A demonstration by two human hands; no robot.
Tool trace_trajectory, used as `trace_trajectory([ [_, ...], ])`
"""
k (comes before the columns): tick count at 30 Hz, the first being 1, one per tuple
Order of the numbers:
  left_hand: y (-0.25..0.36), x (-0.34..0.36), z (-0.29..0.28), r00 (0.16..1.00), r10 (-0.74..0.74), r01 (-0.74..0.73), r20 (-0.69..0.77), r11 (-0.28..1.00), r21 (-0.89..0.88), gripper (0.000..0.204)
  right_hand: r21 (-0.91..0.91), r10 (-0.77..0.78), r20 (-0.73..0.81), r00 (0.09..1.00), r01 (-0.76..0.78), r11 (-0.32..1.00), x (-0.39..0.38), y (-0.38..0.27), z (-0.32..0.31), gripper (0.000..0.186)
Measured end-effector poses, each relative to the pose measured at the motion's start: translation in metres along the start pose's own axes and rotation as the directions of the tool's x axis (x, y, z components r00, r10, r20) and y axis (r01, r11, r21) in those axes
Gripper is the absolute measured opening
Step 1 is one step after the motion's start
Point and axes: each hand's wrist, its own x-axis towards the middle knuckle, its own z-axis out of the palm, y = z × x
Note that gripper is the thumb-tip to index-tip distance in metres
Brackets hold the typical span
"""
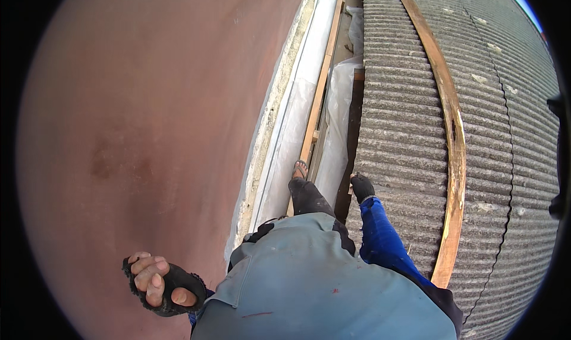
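Note:
My left hand (159,283), in a black fingerless glove, is raised beside the reddish-brown wall (148,132). Its bare fingers curl loosely with the thumb apart, and nothing shows in them. On the other side, my right hand (362,188) is at the edge of the grey corrugated roof sheets (404,150). It wears a dark glove below a blue sleeve (383,233). The fingers of that hand are mostly hidden, so I cannot tell whether they grip the sheet's edge. My sandalled foot (300,170) stands on a narrow wooden batten (318,96) between wall and roof.
A long, split wooden plank (455,144) lies along the corrugated sheets. Clear plastic sheeting (338,108) hangs in the dark gap beside the batten. A pale, rough-edged ledge (270,111) runs along the wall. A dark crack or seam (510,161) crosses the roof farther right.

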Motion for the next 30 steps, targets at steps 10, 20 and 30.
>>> trace_trajectory([
  [10, -0.123, 0.168, 0.279, 0.946, -0.015, 0.03, 0.324, 0.999, -0.039, 0.023, -0.426, -0.131, 0.095, 0.987, 0.159, 0.891, 0.046, 0.066, 0.005, 0.032],
  [20, -0.146, 0.155, 0.29, 0.941, -0.024, -0.025, 0.337, 0.99, 0.14, 0.025, -0.199, 0.084, 0.163, 0.983, -0.051, 0.979, 0.117, 0.153, -0.011, 0.037],
  [30, -0.172, 0.153, 0.385, 0.91, -0.218, 0.25, 0.354, 0.967, -0.046, 0.023, 0.341, 0.24, -0.108, 0.965, -0.191, 0.92, 0.276, -0.09, -0.115, 0.038],
])
